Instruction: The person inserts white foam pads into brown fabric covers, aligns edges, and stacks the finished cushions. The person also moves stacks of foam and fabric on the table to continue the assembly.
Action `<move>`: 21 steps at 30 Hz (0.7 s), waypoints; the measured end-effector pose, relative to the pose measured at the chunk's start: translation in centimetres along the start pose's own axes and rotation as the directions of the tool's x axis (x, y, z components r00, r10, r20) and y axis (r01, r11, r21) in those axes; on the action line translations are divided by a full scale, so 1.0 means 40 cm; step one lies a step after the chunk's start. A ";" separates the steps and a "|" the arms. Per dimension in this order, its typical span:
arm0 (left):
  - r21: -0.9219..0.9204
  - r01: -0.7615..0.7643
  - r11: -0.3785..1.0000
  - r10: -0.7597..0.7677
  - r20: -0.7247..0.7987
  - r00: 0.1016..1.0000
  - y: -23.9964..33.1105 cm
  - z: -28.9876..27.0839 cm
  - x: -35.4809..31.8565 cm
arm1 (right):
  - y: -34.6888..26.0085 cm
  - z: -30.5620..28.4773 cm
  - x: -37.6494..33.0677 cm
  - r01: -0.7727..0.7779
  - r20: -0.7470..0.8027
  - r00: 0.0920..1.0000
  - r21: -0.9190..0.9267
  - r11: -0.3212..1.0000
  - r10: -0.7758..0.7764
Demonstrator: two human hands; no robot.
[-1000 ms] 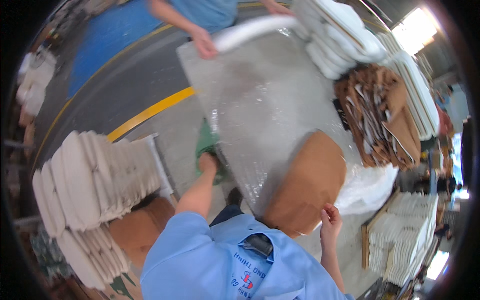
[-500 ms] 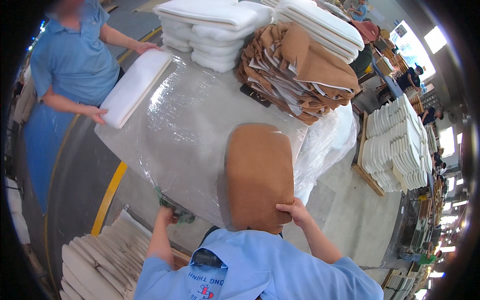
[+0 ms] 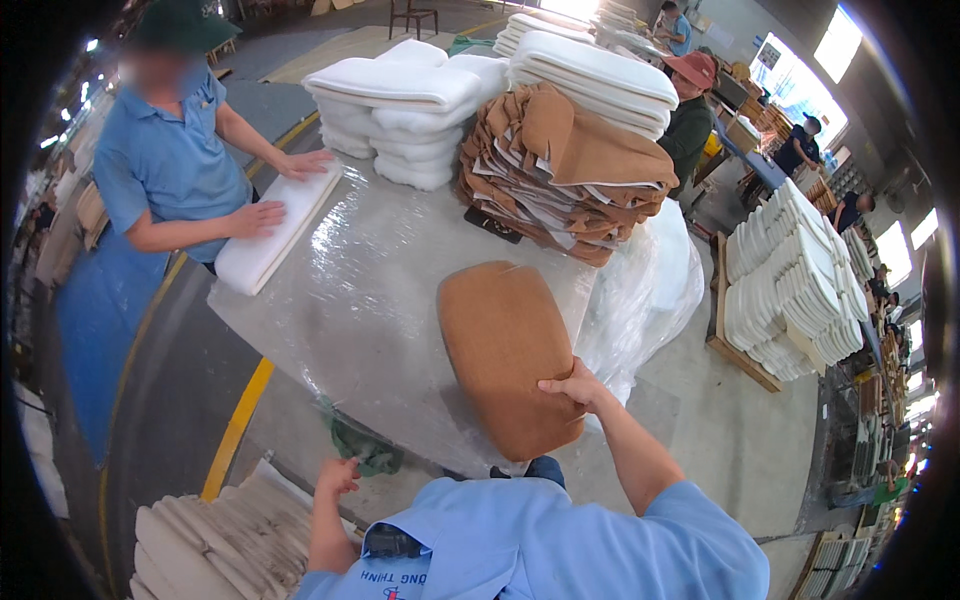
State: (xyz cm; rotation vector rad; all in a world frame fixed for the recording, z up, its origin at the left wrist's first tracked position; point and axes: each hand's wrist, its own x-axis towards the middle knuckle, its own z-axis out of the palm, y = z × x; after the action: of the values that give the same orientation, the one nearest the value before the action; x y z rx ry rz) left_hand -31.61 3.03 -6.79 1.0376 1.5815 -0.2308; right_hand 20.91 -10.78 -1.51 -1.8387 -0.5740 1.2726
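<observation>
- Beneath brown cushion point(image 3: 510, 350): plastic-covered bench point(image 3: 370, 310).
- Right of cushion: workshop floor point(image 3: 700, 440), stacked white pads point(image 3: 790, 280).
- Held at cushion's right edge by right hand point(image 3: 578, 388).
- Near-left of cushion: left hand point(image 3: 340, 476), grip impossible to tell.

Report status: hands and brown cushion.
Right hand gripping brown cushion at edge. Left hand by green cloth, contact unclear. Cushion over plastic-covered table. Brown cover pile beyond.

Pale grey concrete floor point(image 3: 740, 440) meets a darker lane point(image 3: 195, 375) along a yellow line point(image 3: 242, 420); beyond lie a blue floor area point(image 3: 112, 320), a wooden chair point(image 3: 414, 14) and, right, a glaring window point(image 3: 840, 45).
</observation>
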 end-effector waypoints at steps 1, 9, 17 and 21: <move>-0.006 -0.018 1.000 0.018 -0.005 1.000 -0.029 0.001 -0.013 | -0.008 0.003 -0.009 -0.068 0.029 0.997 -0.012 0.998 0.068; -0.143 -0.232 0.962 0.208 -0.163 0.964 -0.081 0.027 -0.074 | -0.250 0.077 -0.147 0.248 0.070 0.966 -0.542 0.803 -0.250; -0.725 -0.389 0.568 0.395 -0.175 0.902 0.146 -0.008 -0.072 | -0.135 0.101 -0.188 0.547 0.368 0.667 -0.832 0.090 -0.648; -0.611 -0.355 0.708 0.375 -0.101 0.922 0.236 0.068 -0.039 | -0.062 0.113 -0.105 0.487 0.230 0.749 -0.827 0.281 -0.622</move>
State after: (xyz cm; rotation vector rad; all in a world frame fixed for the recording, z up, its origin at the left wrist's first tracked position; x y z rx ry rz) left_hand -23.06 6.04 -2.66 0.7816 1.2443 0.5277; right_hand 15.32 -10.86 2.10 -2.1005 -1.8678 0.2858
